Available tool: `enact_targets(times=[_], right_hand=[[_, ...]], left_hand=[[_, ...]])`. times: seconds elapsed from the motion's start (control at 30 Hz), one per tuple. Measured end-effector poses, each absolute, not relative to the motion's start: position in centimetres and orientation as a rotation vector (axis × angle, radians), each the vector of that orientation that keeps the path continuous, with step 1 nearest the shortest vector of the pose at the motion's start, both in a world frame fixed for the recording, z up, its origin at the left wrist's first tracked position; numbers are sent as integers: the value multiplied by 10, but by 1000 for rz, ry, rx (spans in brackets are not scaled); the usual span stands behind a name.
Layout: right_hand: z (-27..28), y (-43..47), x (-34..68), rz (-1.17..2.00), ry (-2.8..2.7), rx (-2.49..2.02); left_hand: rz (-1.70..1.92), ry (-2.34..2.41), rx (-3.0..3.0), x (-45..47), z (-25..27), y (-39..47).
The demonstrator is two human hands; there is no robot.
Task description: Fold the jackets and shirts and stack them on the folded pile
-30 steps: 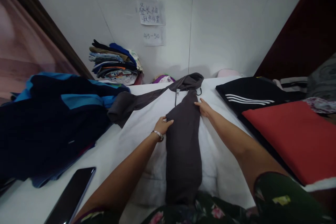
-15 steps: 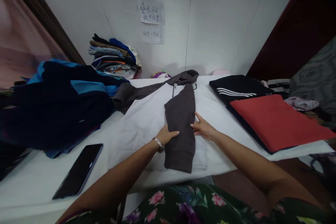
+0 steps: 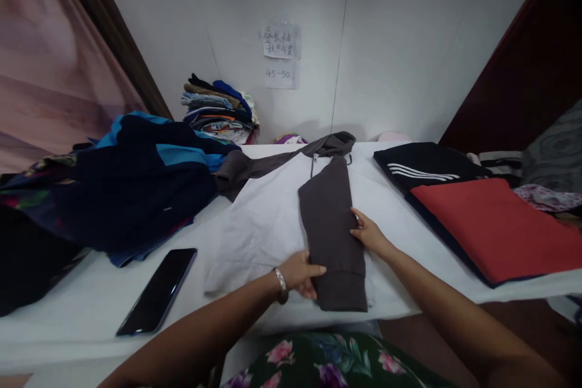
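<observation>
A white hooded jacket (image 3: pixel 268 212) with dark grey sleeves and a grey hood (image 3: pixel 334 142) lies on the table. Its right-hand sleeve (image 3: pixel 334 224) is laid down over the white body, cuff toward me. My left hand (image 3: pixel 297 273) grips this sleeve's left edge just above the cuff, thumb on top and other fingers partly hidden. At the opposite edge, a bit higher, my right hand (image 3: pixel 371 235) takes the fabric between thumb and fingers. The other sleeve (image 3: pixel 240 173) stretches out to the left, touching a dark blue clothes heap.
Left of the jacket lie a phone (image 3: pixel 158 291) and the heap of dark blue garments (image 3: pixel 136 188). Folded clothes (image 3: pixel 218 109) are stacked at the back. A folded red garment (image 3: pixel 491 224) and a black one with white stripes (image 3: pixel 422 160) lie on the right.
My left hand has slid down the sleeve toward the cuff. My right hand stays at the sleeve's right edge. The whole view has shifted slightly.
</observation>
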State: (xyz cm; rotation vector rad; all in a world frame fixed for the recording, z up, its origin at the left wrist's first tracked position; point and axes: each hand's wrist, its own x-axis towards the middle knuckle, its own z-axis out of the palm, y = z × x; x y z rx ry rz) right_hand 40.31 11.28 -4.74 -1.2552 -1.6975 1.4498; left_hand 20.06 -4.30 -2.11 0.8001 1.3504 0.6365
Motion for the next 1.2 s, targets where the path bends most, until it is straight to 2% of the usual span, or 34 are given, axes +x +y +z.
enact_targets(times=[0.07,0.17,0.27,0.37,0.5,0.8,1.0,1.2], right_hand=[[-50,117,405,1136,-1993,-1318],[-45,123,398,593,-2314,-1212],[-31,131,372,345,-2420,-979],[-17,145,334,297,-2428,-904],[-8,180,295,225,-2387,-1016],[-35,288,271,24,-2329,-1489],[-70,335,262,206,-2589,-1674],[-78,344,263,195,-2620,-1667]], left_hand=[[532,1528,1069,189,-15,-43],[685,1894,1529,175,3,-24],[818,1947,1911,173,11,14],[666,1949,2073,179,-6,52],[408,2001,1972,184,-45,74],[421,2001,1976,184,-57,65],[412,2000,2020,185,-59,61],[414,2004,2038,186,-59,59]])
